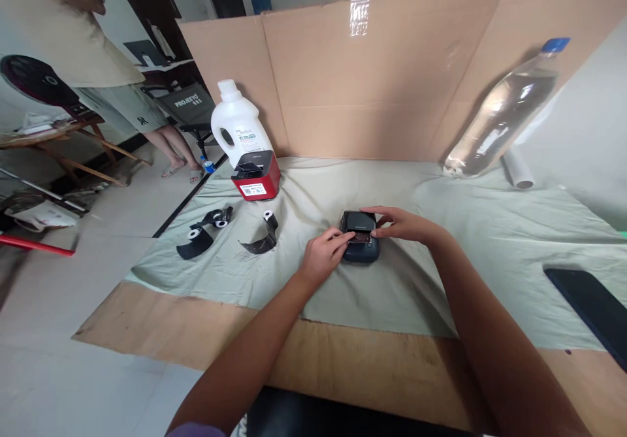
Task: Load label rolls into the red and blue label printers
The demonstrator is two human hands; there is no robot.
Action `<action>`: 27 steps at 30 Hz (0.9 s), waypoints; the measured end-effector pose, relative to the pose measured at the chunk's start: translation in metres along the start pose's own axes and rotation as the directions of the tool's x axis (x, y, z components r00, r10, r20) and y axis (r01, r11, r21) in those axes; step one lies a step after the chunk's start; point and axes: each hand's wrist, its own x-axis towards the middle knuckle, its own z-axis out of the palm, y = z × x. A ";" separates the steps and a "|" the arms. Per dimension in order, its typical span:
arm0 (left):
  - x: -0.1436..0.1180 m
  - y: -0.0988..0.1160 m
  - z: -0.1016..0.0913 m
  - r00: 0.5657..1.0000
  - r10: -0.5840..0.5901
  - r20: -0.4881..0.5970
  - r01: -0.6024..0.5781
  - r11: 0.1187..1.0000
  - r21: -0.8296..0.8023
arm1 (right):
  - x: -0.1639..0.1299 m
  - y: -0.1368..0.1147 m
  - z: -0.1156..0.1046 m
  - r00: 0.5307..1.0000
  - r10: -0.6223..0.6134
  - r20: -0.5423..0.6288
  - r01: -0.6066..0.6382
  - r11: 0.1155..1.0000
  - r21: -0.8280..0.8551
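A small black portable printer (362,251) lies on the pale green cloth in front of me, with a dark brownish strip showing at its front slot. My left hand (323,251) is closed against the printer's left side, its index finger stretched over the slot. From the right, my right hand (404,223) grips the printer, fingers along the top edge and thumb near the slot. To the left lie small rolls of black strip: a partly unrolled roll (267,234) and a cluster of rolls (198,241) beyond it.
Behind the rolls stand a red-and-black box-shaped device (257,185) and a white jug (240,123). A large clear bottle (504,117) leans on the cardboard screen (362,84). A phone (588,306) lies right, near a white roll (518,169). A person (78,32) stands at left.
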 end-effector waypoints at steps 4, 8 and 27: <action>-0.001 0.001 -0.002 1.000 0.021 0.021 -0.022 0.999 0.037 | 0.002 -0.002 -0.005 0.997 -0.050 -0.063 0.048 0.999 -0.024; 0.000 0.002 -0.004 0.999 0.035 0.032 -0.037 0.997 0.068 | 0.002 -0.005 -0.003 0.999 -0.047 -0.018 0.047 0.999 0.001; 0.009 -0.001 -0.007 0.947 -0.241 0.213 0.260 0.963 -0.066 | -0.004 -0.008 0.039 0.921 0.338 -0.196 -0.234 0.879 0.415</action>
